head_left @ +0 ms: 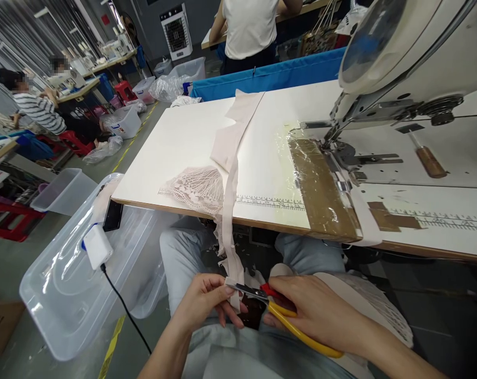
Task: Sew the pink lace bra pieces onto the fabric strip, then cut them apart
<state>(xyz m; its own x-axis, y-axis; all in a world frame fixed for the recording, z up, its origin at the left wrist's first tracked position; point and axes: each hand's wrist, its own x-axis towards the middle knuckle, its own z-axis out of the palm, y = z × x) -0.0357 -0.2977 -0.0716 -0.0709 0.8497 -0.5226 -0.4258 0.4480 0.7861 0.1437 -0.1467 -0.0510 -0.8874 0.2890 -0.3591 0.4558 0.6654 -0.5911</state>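
Observation:
My right hand (317,308) grips a pair of scissors (301,338) with red and yellow handles, just past the table's front edge. Their blades point left and lie across the lower end of a pale pink fabric strip (229,226). That end is pinched in my left hand (202,299), its thumb beside the blade tips. From there the strip runs up over the edge onto the white table, joined to a lace piece (197,185) and a plain pale pink panel (227,142). More pale fabric with lace (384,302) lies over my right leg.
A sewing machine (412,58) stands at the right of the white table (159,142); a wooden-handled tool (430,160) lies near it. At left, a lidded clear plastic bin (60,300) bears a white charger (98,246) and a black phone (112,215). Other people sit or stand farther back.

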